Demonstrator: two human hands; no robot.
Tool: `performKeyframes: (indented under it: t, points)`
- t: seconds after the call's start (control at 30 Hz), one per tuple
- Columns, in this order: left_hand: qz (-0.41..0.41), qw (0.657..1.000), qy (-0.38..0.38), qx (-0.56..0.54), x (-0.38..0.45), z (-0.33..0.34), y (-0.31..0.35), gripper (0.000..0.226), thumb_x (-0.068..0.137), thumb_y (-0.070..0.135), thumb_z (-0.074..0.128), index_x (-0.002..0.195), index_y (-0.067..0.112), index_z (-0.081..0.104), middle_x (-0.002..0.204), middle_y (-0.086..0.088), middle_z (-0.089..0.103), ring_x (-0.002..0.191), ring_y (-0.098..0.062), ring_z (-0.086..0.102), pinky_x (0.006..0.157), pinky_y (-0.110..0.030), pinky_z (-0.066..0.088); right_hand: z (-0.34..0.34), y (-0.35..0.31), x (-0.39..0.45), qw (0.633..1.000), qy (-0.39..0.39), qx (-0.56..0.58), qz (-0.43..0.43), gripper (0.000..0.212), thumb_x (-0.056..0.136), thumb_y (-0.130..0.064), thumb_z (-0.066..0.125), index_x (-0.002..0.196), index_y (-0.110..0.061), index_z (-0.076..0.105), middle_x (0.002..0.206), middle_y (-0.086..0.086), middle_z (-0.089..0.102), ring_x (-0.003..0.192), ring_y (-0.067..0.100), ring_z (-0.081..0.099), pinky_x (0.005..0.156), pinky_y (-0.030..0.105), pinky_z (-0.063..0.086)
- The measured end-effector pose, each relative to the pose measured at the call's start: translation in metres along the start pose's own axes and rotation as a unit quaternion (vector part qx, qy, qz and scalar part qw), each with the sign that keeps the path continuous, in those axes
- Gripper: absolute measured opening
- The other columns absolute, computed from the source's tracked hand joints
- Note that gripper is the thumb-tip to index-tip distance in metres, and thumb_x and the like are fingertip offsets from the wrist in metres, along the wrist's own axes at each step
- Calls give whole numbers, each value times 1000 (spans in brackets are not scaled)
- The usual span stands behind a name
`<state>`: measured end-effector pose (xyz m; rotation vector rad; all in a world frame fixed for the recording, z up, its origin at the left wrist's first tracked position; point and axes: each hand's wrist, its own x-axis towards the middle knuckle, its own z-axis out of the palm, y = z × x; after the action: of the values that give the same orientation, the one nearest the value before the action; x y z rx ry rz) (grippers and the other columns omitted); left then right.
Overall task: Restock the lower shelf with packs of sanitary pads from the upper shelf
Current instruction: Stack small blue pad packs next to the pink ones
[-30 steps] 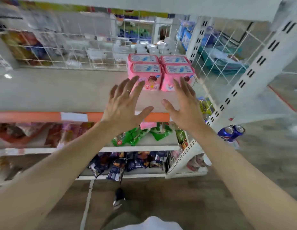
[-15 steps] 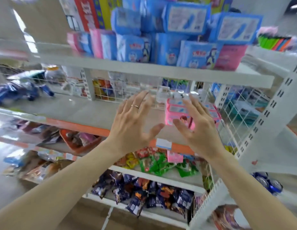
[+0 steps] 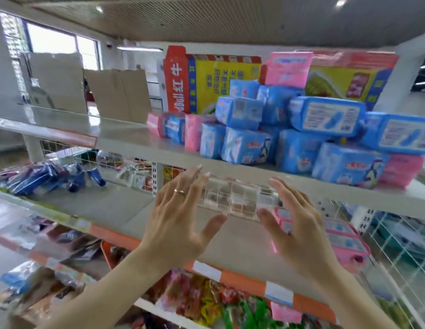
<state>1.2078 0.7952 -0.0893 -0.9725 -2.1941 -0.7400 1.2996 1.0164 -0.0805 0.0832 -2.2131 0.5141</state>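
Since half a second ago our view has tilted up: the upper shelf (image 3: 159,148) and its stock now sit mid-frame, and both hands have risen with it, up in front of that shelf's front edge. Progress looks early: a small block of pink packs (image 3: 344,238) sits at the right end of the lower shelf (image 3: 107,210), just beside the wire side panel (image 3: 401,255); the rest of that board is bare. Plenty left up top: a heap of blue packs (image 3: 325,116) stacked several layers deep, with pink ones mixed in at the left end, the right end and on top, in front of a Red Bull carton (image 3: 202,81). So we judge this as the reach for the next load, most of the job still ahead. Left hand (image 3: 180,224) is spread wide, palm forward, ring on one finger, holding nothing. Right hand (image 3: 299,231) is likewise splayed and empty. Fingertips of both overlap the upper shelf lip and a clear price-tag strip (image 3: 237,198) between them; with the motion blur we cannot tell whether they touch it. Neither hand is on a pack yet; nearest blue ones are above and behind the fingertips.
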Motion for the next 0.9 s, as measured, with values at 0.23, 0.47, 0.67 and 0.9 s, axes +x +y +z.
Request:
performKeyframes:
  t: [0.23, 0.47, 0.67, 0.9]
  points:
    - [40, 998, 32, -21, 35, 7, -79, 78, 92, 72, 36, 149, 19, 37, 157, -1, 38, 140, -23, 40, 117, -37, 23, 70, -16, 48, 999, 13, -31, 13, 64, 94, -57, 49, 145, -17, 50, 147, -10, 48, 141, 7, 36, 113, 26, 31]
    - [65, 995, 46, -56, 107, 33, -78, 71, 89, 62, 47, 142, 16, 45, 125, -4, 64, 112, -29, 58, 103, -45, 41, 73, -14, 62, 994, 84, -61, 28, 58, 94, -51, 53, 142, -18, 52, 146, -12, 50, 141, 8, 39, 114, 18, 30]
    - [2, 999, -14, -32, 159, 84, -37, 83, 86, 69, 49, 149, 20, 28, 136, -9, 52, 126, -33, 52, 113, -57, 26, 48, -9, 19, 980, 132, -85, 121, 58, 92, -52, 52, 140, -20, 53, 142, -22, 46, 138, 0, 38, 110, 5, 23]
    - [-72, 996, 20, -55, 168, 113, -4, 84, 82, 53, 65, 146, 12, 29, 152, -30, 29, 134, -48, 34, 113, -65, 14, 29, 7, -67, 957, 144, -98, 232, 61, 91, -56, 53, 139, -18, 55, 145, -24, 46, 139, -8, 34, 108, 2, 22]
